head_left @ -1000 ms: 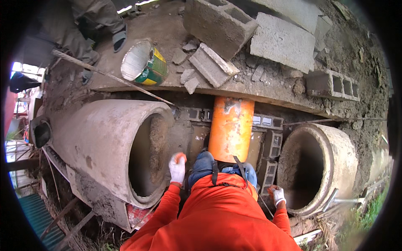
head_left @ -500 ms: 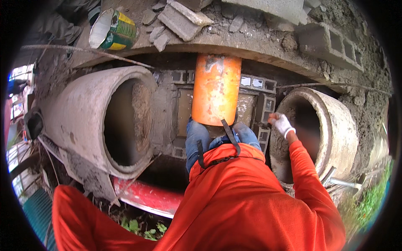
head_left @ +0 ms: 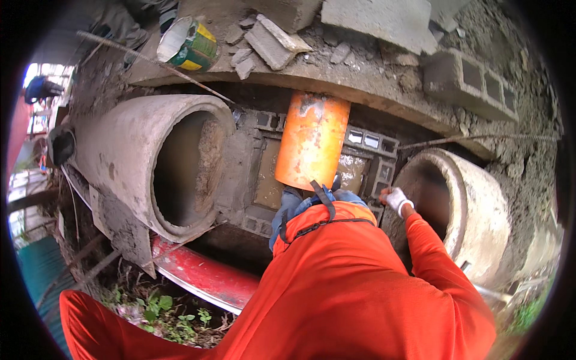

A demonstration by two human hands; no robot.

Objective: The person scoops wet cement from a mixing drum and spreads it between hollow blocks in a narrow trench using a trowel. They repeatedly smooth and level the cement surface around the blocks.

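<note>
Right hand [head_left: 396, 201]: up toward 12 o'clock from the pipe's lower rim a second ago – now beside the blocks [head_left: 381, 174].
Left hand: gone from view since then; bent sleeve [head_left: 99, 324] at 8 o'clock.
Grip: right fingers curled; cannot tell how tightly, or whether they have hold of anything.
Concrete pipe [head_left: 483, 222]: at 3 o'clock, nearest the right hand – mouth toward 10, long axis roughly 10 to 4.
Hard to see: pipe's dark inside; whether the hand touches its rim.
</note>
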